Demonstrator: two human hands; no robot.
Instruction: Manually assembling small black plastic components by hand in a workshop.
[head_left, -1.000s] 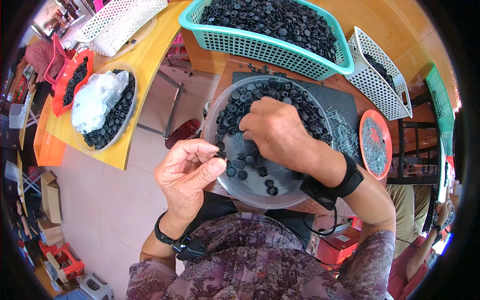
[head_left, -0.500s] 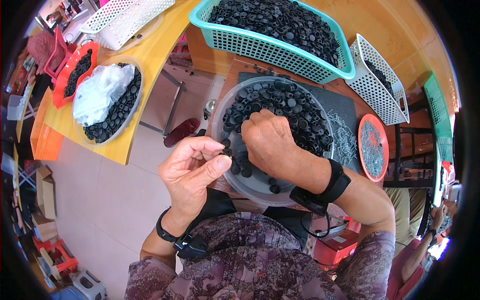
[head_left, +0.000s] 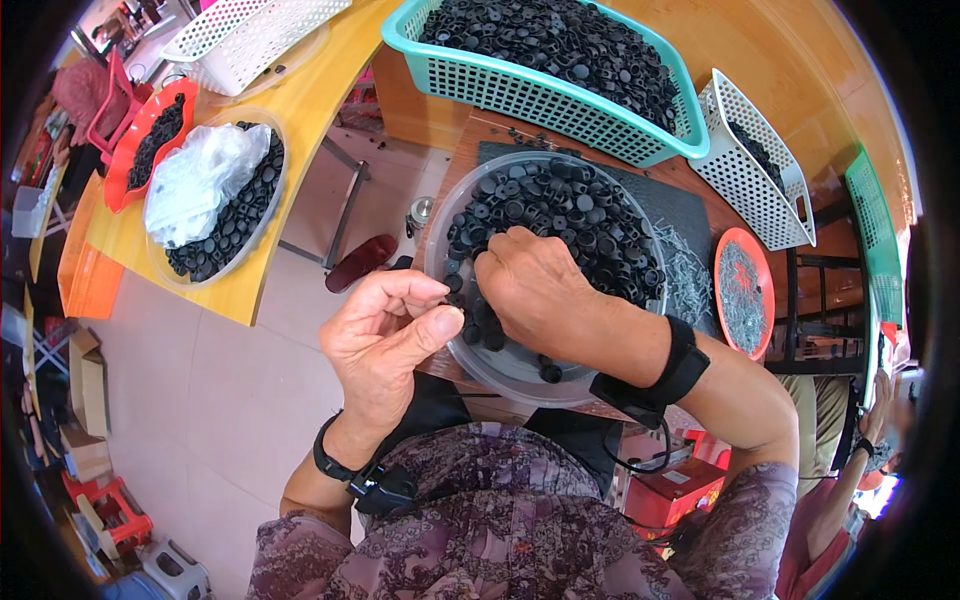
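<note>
My left hand is at the left rim of a round clear plastic tub, thumb and forefinger pinched on a small black plastic part. Over the tub, close to that part, my right hand is curled with its back upward. Its fingertips are hidden, so whatever they hold does not show. Round black plastic caps fill the far and right side of the tub. Fewer black pieces lie on the tub's near floor.
Beyond the tub stands a teal basket heaped with black parts. To the right are a white basket, a red plate of small metal pins and loose pins on a dark mat. A yellow table at left bears more containers.
My right hand has shifted slightly left and nearer to my left fingertips. My left hand stays almost where it was, still pinching the black part.
</note>
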